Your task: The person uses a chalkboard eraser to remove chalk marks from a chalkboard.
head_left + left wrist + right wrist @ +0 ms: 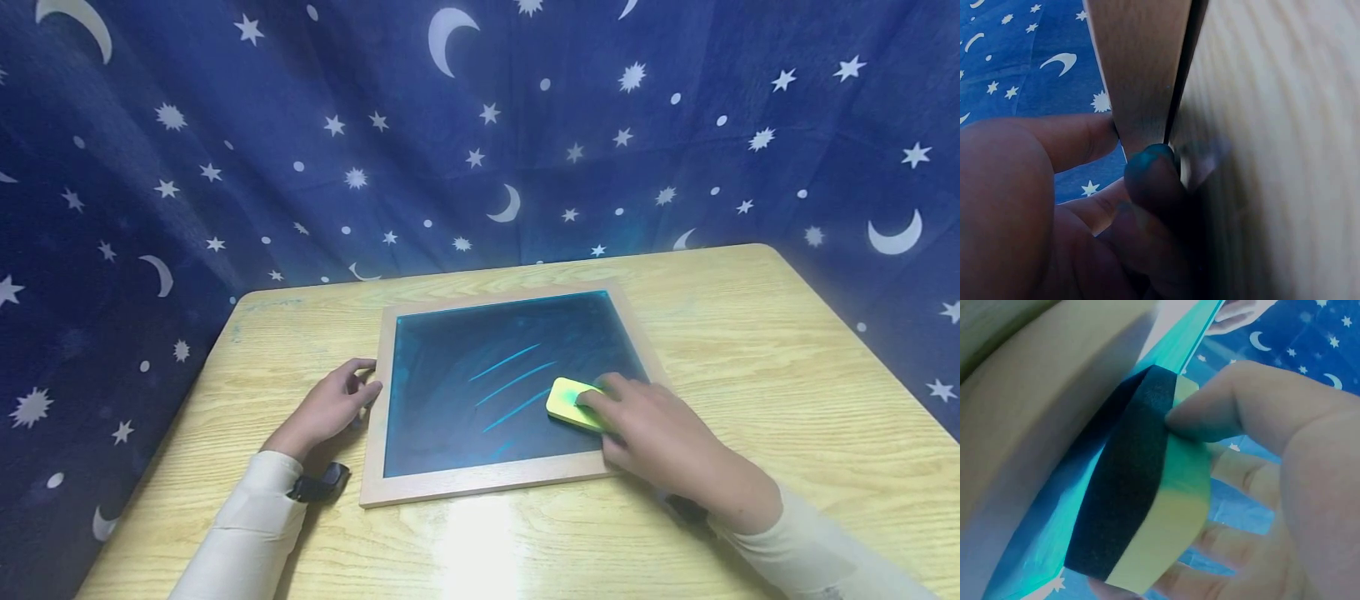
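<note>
A small chalkboard [442,425] in a pale wooden frame lies on the table, with several slanting blue strokes across its dark face. My right hand [660,433] grips a yellow eraser [566,398] over the board's lower right part. In the right wrist view the eraser's black pad [1129,481] faces the board, and the thumb presses the teal-smudged yellow side. At the frame's left edge, my left hand [327,408] holds the wood between thumb and a teal-stained fingertip [1154,165]; its other fingers are partly hidden in shadow.
The light wood-grained table [787,400] extends around the board, with blue smudges near its far left corner. Behind it hangs a dark blue curtain [420,167] with moons and stars. A black strap [322,483] circles the left wrist.
</note>
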The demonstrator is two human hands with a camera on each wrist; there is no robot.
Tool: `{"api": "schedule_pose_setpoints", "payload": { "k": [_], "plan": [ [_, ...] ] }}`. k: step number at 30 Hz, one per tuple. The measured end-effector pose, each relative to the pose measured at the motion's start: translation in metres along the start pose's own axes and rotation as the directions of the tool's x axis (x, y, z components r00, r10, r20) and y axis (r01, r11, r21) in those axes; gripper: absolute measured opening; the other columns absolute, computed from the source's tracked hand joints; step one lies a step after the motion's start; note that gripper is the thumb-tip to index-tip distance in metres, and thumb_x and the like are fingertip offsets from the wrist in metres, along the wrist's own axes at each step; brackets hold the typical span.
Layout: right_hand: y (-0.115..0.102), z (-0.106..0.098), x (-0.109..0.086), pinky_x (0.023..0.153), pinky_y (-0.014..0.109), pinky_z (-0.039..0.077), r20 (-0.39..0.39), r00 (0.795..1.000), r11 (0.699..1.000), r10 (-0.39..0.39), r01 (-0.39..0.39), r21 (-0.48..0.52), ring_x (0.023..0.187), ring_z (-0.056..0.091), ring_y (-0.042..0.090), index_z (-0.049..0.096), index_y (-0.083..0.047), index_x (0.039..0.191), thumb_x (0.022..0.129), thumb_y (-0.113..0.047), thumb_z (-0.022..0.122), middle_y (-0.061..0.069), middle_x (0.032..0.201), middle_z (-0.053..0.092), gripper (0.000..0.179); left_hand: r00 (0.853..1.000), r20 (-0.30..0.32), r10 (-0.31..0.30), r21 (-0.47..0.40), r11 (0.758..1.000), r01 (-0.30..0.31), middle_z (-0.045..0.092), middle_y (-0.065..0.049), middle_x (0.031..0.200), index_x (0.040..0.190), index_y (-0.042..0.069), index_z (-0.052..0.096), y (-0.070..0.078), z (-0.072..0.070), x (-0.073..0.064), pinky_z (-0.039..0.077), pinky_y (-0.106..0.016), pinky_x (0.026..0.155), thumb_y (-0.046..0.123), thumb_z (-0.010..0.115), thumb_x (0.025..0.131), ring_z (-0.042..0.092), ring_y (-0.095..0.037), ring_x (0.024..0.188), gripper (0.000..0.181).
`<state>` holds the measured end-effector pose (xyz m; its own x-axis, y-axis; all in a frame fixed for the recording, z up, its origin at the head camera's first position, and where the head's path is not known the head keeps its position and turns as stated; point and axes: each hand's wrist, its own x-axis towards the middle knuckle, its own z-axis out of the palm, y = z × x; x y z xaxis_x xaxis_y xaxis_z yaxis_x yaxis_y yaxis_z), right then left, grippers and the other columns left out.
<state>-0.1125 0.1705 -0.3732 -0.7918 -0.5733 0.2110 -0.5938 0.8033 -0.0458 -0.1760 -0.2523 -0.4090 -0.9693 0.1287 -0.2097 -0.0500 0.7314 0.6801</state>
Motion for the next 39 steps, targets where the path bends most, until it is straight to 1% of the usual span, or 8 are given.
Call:
{"api": "schedule_pose_setpoints", "payload": {
  "k": [5,8,11,17,20,28,31,39],
  "plan": [
    [0.000,-0.001,0.000,0.063,0.031,0.042,-0.011,1.000,1.000,-0.013,0.014,0.014,0.074,0.051,0.012,0.067,-0.017,0.118,0.072,-0.011,0.073,0.001,0.098,0.058,0.047,1.000,0.000,-0.002,0.003,1.000,0.002,0.059,-0.010,0.093,0.149,0.004,0.040,-0.001,0.000,0.001,0.049,-0.034,0.059,0.034,0.054,0.103,0.056,-0.018,0.066,0.056],
    [-0.003,-0.001,0.001,0.062,0.029,0.040,-0.025,0.998,0.999,-0.051,0.051,0.013,0.070,0.045,0.010,0.067,-0.017,0.117,0.072,-0.011,0.072,-0.001,0.094,0.055,0.046,1.000,-0.002,-0.007,0.005,1.000,0.007,0.059,-0.010,0.093,0.148,0.004,0.040,-0.001,0.000,0.001,0.049,-0.034,0.059,0.034,0.054,0.103,0.056,-0.018,0.066,0.056],
    [-0.008,0.000,0.003,0.064,0.030,0.041,-0.028,0.996,0.996,-0.089,0.089,0.001,0.071,0.045,0.011,0.066,-0.019,0.117,0.073,-0.013,0.071,-0.002,0.093,0.053,0.045,1.000,-0.002,-0.009,0.008,1.000,0.009,0.059,-0.011,0.094,0.148,0.004,0.041,0.000,0.000,0.001,0.049,-0.033,0.058,0.034,0.054,0.104,0.057,-0.018,0.066,0.055],
    [-0.020,0.001,0.011,0.071,0.036,0.047,-0.017,0.989,0.989,-0.150,0.150,0.013,0.077,0.053,0.015,0.065,-0.022,0.117,0.079,-0.013,0.071,0.000,0.103,0.057,0.040,1.000,-0.004,-0.023,0.007,1.000,0.023,0.059,-0.011,0.095,0.149,0.004,0.040,0.002,-0.001,0.000,0.050,-0.034,0.058,0.033,0.054,0.104,0.057,-0.018,0.066,0.056],
    [-0.027,0.002,0.014,0.073,0.038,0.049,-0.022,0.982,0.982,-0.187,0.187,0.016,0.078,0.056,0.017,0.064,-0.021,0.116,0.080,-0.013,0.071,0.002,0.107,0.059,0.039,1.000,0.000,-0.018,0.009,1.000,0.018,0.059,-0.011,0.096,0.149,0.003,0.039,0.002,-0.001,0.000,0.050,-0.034,0.058,0.033,0.053,0.104,0.057,-0.018,0.066,0.056],
    [-0.047,0.004,0.023,0.079,0.040,0.052,-0.050,0.955,0.956,-0.293,0.292,-0.024,0.087,0.064,0.020,0.065,-0.020,0.117,0.083,-0.012,0.069,0.003,0.111,0.062,0.034,1.000,0.004,0.000,-0.004,1.000,0.000,0.058,-0.010,0.093,0.148,0.002,0.040,0.002,-0.002,-0.001,0.050,-0.034,0.057,0.032,0.054,0.104,0.056,-0.018,0.064,0.055],
    [-0.049,0.005,0.024,0.081,0.040,0.052,-0.047,0.955,0.956,-0.292,0.291,-0.031,0.088,0.065,0.021,0.065,-0.020,0.118,0.084,-0.013,0.069,0.003,0.113,0.062,0.034,1.000,0.002,0.004,-0.005,1.000,-0.004,0.058,-0.011,0.093,0.148,0.002,0.040,0.003,-0.002,-0.001,0.050,-0.034,0.057,0.032,0.054,0.104,0.056,-0.017,0.063,0.055],
    [-0.036,0.004,0.015,0.077,0.039,0.050,-0.019,0.977,0.977,-0.214,0.214,-0.007,0.084,0.063,0.019,0.063,-0.022,0.119,0.083,-0.012,0.068,0.002,0.114,0.062,0.037,1.000,0.002,-0.003,-0.005,1.000,0.003,0.059,-0.011,0.094,0.149,0.002,0.039,0.004,-0.001,-0.002,0.050,-0.034,0.057,0.033,0.054,0.104,0.056,-0.018,0.063,0.056]
  ]
}}
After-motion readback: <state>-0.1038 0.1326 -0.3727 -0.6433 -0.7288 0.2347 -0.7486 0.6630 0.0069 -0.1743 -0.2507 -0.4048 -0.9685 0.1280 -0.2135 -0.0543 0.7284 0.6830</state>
